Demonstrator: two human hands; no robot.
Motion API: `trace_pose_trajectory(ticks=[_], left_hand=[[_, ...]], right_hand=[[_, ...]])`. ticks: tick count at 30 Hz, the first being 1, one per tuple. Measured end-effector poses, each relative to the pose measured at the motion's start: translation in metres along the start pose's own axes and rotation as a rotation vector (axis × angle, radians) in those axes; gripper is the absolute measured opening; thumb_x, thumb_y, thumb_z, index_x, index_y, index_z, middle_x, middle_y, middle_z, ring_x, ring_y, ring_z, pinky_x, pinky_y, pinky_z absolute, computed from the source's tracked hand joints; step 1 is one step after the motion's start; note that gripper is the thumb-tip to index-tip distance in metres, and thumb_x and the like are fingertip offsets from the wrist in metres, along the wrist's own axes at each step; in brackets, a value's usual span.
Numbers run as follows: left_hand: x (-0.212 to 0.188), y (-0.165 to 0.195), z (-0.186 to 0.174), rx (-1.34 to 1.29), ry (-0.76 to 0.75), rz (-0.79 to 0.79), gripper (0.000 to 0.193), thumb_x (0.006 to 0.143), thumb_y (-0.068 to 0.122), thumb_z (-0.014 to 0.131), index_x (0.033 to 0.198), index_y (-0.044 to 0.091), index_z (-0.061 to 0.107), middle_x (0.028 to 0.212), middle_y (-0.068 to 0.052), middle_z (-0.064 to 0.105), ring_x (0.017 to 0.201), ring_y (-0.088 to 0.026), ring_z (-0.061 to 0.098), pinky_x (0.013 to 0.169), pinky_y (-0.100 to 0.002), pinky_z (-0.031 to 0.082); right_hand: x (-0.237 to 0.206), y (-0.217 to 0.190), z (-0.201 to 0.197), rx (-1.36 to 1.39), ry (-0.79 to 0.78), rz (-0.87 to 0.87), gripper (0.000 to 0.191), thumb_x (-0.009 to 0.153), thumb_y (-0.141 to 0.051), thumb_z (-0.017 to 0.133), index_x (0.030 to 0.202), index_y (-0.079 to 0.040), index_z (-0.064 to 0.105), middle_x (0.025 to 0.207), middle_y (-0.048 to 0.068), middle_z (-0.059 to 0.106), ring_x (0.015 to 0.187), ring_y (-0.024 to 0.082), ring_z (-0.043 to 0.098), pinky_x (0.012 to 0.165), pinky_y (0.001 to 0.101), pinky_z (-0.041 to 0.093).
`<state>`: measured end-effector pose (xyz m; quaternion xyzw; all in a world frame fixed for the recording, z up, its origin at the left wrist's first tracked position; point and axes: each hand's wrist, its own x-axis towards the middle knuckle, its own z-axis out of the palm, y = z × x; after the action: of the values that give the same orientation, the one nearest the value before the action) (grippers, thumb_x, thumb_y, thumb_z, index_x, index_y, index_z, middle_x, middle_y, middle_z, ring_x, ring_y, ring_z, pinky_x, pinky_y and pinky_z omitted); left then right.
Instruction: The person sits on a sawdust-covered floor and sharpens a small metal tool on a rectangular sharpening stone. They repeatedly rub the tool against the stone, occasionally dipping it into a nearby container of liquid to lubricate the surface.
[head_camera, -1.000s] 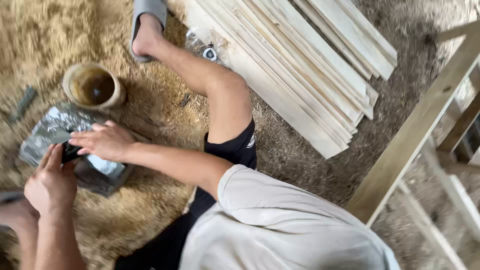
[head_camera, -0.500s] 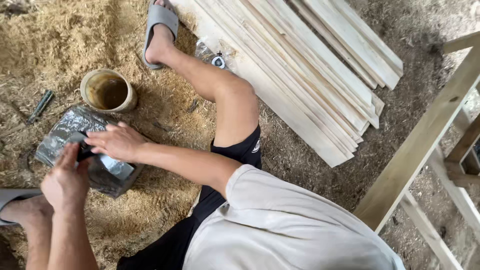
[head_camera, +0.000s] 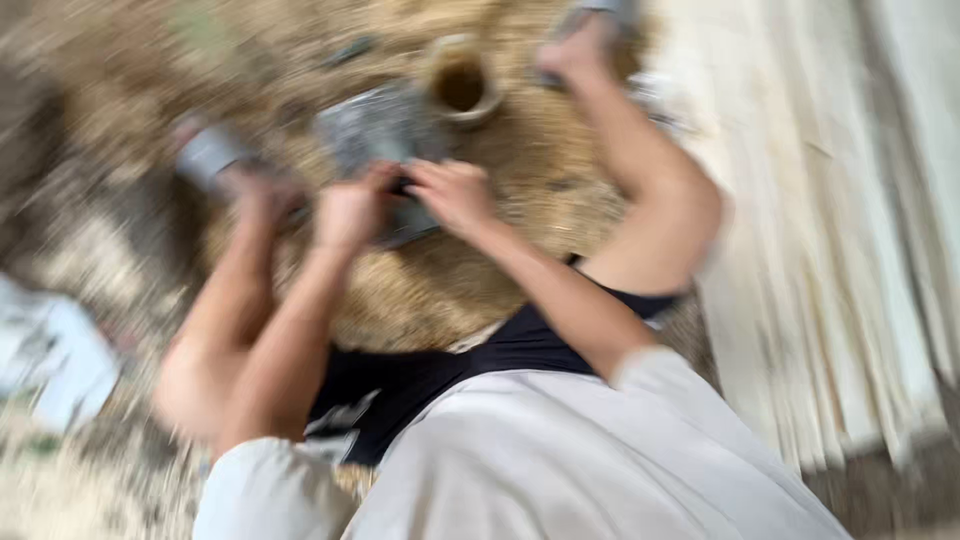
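The view is heavily motion-blurred. My left hand (head_camera: 350, 212) is closed around a small dark object (head_camera: 400, 186) at the near edge of a grey stone-like block (head_camera: 375, 128) lying on sawdust. My right hand (head_camera: 455, 192) lies just right of it, its fingertips reaching onto the same dark object; the blur hides whether it grips. A round tan cup (head_camera: 460, 85) stands just beyond the block. My right leg is bent up to the right of the hands, with its sandalled foot (head_camera: 585, 35) past the cup.
Pale wooden planks (head_camera: 810, 200) lie stacked along the right side. Sawdust (head_camera: 540, 160) covers the ground around the block. My left knee (head_camera: 200, 370) is at lower left, with a pale blurred object (head_camera: 55, 360) on the ground beside it.
The camera has swung sharply, so the block, cup and hands now sit at upper centre and the planks fill the right. Both hands stay together at the block.
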<state>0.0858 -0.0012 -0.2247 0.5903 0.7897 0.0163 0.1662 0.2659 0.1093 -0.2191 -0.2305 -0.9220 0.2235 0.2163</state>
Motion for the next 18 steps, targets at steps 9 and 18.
trace_pose_trajectory(ticks=[9,18], left_hand=[[0.024,-0.036,0.027,-0.12,0.246,0.041,0.051,0.095,0.032,0.076,0.142,0.02,0.063,0.117,-0.008,0.076,0.075,-0.02,0.075,0.063,-0.035,0.062],[-0.006,-0.025,0.033,-0.196,0.351,0.192,0.044,0.096,0.025,0.073,0.139,0.02,0.066,0.133,-0.005,0.071,0.091,-0.025,0.077,0.067,-0.036,0.062]], right_hand=[[0.016,0.025,0.064,0.07,-0.068,0.181,0.027,0.103,-0.028,0.07,0.128,-0.021,0.073,0.129,0.0,0.073,0.084,0.021,0.067,0.079,0.0361,0.05],[-0.015,0.01,0.046,0.126,-0.129,0.187,0.032,0.107,-0.025,0.061,0.136,-0.019,0.072,0.131,0.002,0.073,0.099,0.024,0.07,0.095,0.0426,0.052]])
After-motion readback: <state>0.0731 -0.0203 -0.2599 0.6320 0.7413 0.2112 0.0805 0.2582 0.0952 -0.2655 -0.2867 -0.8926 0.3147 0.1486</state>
